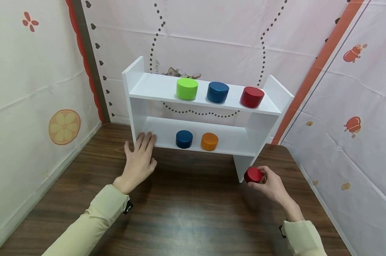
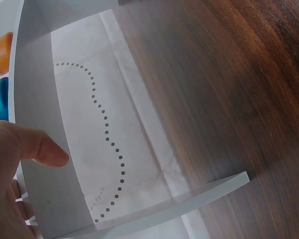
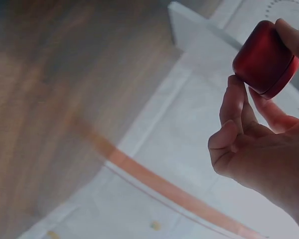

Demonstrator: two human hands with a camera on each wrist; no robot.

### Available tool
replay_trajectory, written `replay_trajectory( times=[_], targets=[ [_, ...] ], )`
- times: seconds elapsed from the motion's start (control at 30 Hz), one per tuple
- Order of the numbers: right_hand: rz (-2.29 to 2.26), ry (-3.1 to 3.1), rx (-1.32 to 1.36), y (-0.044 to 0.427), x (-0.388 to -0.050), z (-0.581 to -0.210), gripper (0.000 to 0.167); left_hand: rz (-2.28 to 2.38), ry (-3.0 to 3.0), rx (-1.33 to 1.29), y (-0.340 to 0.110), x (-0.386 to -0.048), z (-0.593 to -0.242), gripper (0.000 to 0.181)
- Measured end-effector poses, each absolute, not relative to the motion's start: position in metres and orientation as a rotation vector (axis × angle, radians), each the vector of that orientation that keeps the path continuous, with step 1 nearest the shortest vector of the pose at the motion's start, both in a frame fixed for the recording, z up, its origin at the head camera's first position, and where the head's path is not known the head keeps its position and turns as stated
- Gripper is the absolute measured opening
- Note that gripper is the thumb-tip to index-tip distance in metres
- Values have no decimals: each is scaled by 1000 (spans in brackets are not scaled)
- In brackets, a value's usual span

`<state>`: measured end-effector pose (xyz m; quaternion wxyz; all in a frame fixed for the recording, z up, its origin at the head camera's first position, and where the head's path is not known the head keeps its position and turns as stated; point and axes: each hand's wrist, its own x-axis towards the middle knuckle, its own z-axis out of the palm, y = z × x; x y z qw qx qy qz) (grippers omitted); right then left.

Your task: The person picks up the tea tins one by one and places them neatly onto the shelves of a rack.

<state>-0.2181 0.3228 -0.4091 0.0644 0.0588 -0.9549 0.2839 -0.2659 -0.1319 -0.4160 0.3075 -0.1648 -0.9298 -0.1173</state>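
My right hand pinches a red round tin between thumb and fingers, beside the right leg of a white two-tier shelf. A lid seam shows on that tin in the right wrist view. At the shelf's lower left, my left hand rests its nearly straight fingers on the lower board's end. Its thumb lies near the board in the left wrist view. On the lower board stand a blue tin and an orange tin. The upper board bears a green tin, a blue tin and a red tin.
The shelf stands toward the back of a dark wooden table. A printed white cloth hangs behind it, and similar cloth walls close off both sides. Upright end panels flank the upper board.
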Motion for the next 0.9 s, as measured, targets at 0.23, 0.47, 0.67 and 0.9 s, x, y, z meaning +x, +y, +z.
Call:
replay_trajectory(
  times=[0.23,0.47,0.67,0.9],
  targets=[
    [827,-2847,249,307,-210,-383,59,-318,-2458,-440,-132,-266,-416,74],
    [835,-2785,345,292,-210,-358,56,-321,-2462,-437,-133,-266,-416,74],
    [860,-2741,392,280,-217,-340,53,-325,-2461,-439,-132,-266,-415,75],
    [831,-2708,394,269,-229,-329,54,-314,-2453,-442,-133,-267,-417,74]
  ],
)
